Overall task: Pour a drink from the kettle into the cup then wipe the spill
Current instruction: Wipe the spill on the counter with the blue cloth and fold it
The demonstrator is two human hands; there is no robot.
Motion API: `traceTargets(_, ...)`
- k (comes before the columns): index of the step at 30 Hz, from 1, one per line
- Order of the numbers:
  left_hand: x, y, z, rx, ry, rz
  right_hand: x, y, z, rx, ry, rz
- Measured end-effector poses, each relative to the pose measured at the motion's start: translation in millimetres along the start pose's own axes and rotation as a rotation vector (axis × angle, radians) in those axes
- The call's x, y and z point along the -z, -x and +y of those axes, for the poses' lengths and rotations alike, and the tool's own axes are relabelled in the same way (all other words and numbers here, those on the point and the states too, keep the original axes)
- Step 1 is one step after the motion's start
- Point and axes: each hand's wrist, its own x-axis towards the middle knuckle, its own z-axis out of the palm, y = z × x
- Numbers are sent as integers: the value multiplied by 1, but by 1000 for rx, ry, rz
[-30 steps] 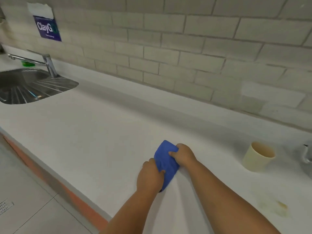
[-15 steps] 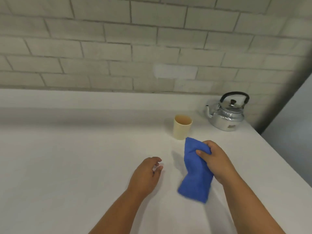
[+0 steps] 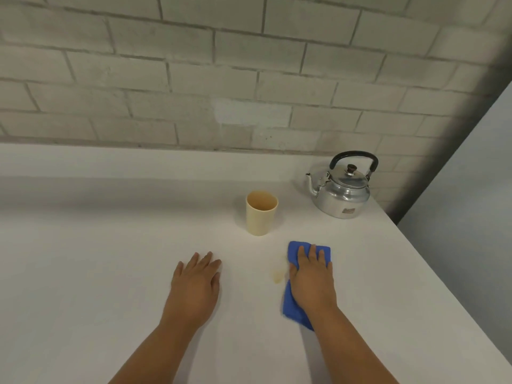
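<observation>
1. Since half a second ago, I am seeing my right hand (image 3: pixel 311 284) lowering the blue cloth (image 3: pixel 294 306) flat onto the white counter (image 3: pixel 83 273), fingers spread, pressing.
2. Left hand (image 3: pixel 194 286) is resting palm-down, fingers loosely together.
3. Tan spill (image 3: pixel 278 275) is lying just left of the cloth.
4. Cream cup (image 3: pixel 261 212) and steel kettle (image 3: pixel 342 189) are standing behind.

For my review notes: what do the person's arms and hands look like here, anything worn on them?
Two bare hands and forearms enter from the bottom edge of the head view. The left hand and right hand carry no gloves, rings, watch or bracelet that I can see. No sleeves show; both forearms are uncovered down to the frame edge. No markings or bandages are visible.
</observation>
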Motion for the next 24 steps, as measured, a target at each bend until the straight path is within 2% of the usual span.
traceTargets(3,0,-1,0,-3,16,-31,-9,2,-29,235,-24,-42)
traceTargets(6,1,-2,-1,-2,21,-45,-19,21,-17,400,-18,-60)
traceTargets(10,0,-2,-2,10,9,-60,-5,8,7,289,4,-63)
traceTargets(13,-2,-4,-3,14,-6,-90,-2,-5,-21,239,53,-58)
traceTargets(16,0,-5,-3,0,10,-109,-13,2,-49,351,58,-70)
traceTargets(20,6,-6,-9,-47,-1,-166,-22,20,-38,512,32,-97)
traceTargets(24,13,-2,-23,-118,-51,-175,-14,7,-50,355,58,-69)
